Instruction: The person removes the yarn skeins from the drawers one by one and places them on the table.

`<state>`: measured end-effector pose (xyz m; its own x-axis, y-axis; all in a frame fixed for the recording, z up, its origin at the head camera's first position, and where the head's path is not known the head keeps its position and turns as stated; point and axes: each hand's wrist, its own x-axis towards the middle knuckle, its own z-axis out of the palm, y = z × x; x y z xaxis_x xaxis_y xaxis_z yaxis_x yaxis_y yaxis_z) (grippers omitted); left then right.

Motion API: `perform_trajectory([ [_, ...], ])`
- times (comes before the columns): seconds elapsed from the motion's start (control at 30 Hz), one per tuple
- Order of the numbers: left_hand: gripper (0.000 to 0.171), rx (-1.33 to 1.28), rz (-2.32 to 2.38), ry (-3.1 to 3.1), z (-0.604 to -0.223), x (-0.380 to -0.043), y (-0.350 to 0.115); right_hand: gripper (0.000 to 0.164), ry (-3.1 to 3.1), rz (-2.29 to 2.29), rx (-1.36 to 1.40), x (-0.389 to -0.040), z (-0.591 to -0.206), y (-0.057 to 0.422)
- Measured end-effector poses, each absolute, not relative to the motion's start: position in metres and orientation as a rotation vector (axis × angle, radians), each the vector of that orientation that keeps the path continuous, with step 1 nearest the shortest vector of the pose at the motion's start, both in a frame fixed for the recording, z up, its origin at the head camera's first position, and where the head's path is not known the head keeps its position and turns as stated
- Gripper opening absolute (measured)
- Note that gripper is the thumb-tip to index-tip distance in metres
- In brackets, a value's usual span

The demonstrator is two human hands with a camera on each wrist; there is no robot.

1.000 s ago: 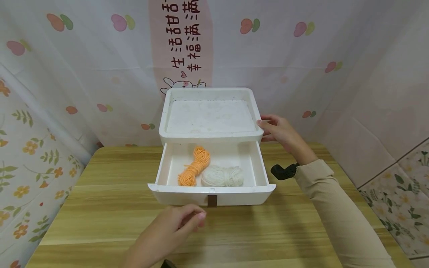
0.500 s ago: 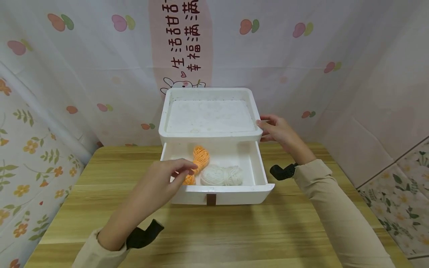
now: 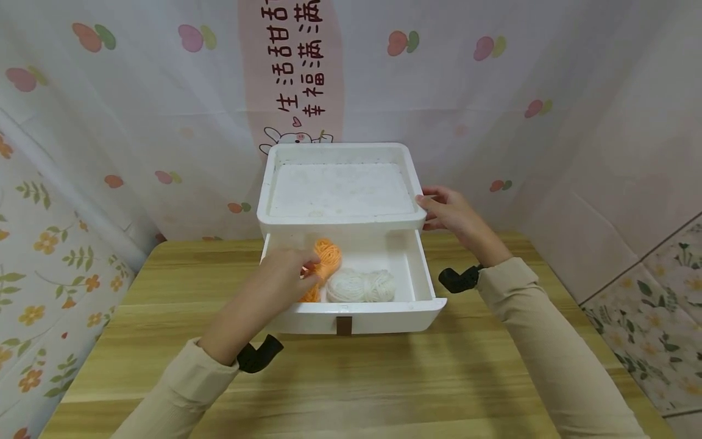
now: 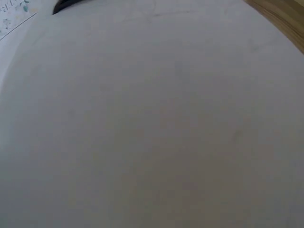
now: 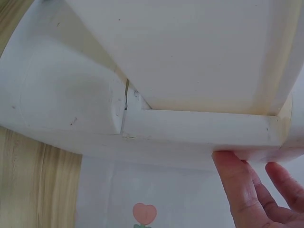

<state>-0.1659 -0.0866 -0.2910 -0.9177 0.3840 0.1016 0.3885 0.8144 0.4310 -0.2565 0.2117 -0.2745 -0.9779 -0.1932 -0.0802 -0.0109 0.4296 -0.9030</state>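
Note:
In the head view, a white storage box (image 3: 342, 189) with a recessed top has its drawer (image 3: 395, 319) pulled out. Inside lie a skein of orange yarn (image 3: 331, 255) and a skein of white yarn (image 3: 359, 286). My left hand (image 3: 278, 277) reaches over the drawer's left wall, thumb and fingers at the orange yarn and partly covering it; whether they pinch it is unclear. With its fingertips, my right hand (image 3: 452, 216) touches the box's right side near the rim. The right wrist view shows these fingers (image 5: 232, 175) against the white wall. Only blurred white plastic fills most of the left wrist view.
The box stands on a wooden table (image 3: 351, 390), near its back edge. A printed curtain (image 3: 439, 122) hangs right behind it. Below the drawer front's middle sits a brown pull tab (image 3: 343, 326).
My left hand has risen from in front of the drawer, passed over its front, and come down to the orange yarn. The right hand stays at the box's side.

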Motion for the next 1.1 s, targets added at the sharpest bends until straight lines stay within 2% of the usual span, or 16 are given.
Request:
perform_trajectory([
  [0.1,0.016,-0.650,-0.694,-2.987,-0.295,-0.169,-0.084,0.061,2.480,-1.599,-0.178,-0.257,-0.274,0.213],
  [0.33,0.032,-0.581,-0.713,-3.055,-0.297,-0.173,-0.082,0.062,2.470,-1.606,-0.172,-0.258,-0.275,0.212],
  [0.73,0.028,-0.531,-0.784,-3.029,-0.296,-0.174,-0.087,0.062,2.474,-1.593,-0.176,-0.258,-0.274,0.209],
  [1.1,0.027,-0.533,-0.806,-2.848,-0.273,-0.156,-0.097,0.062,2.480,-1.601,-0.175,-0.258,-0.275,0.212],
])
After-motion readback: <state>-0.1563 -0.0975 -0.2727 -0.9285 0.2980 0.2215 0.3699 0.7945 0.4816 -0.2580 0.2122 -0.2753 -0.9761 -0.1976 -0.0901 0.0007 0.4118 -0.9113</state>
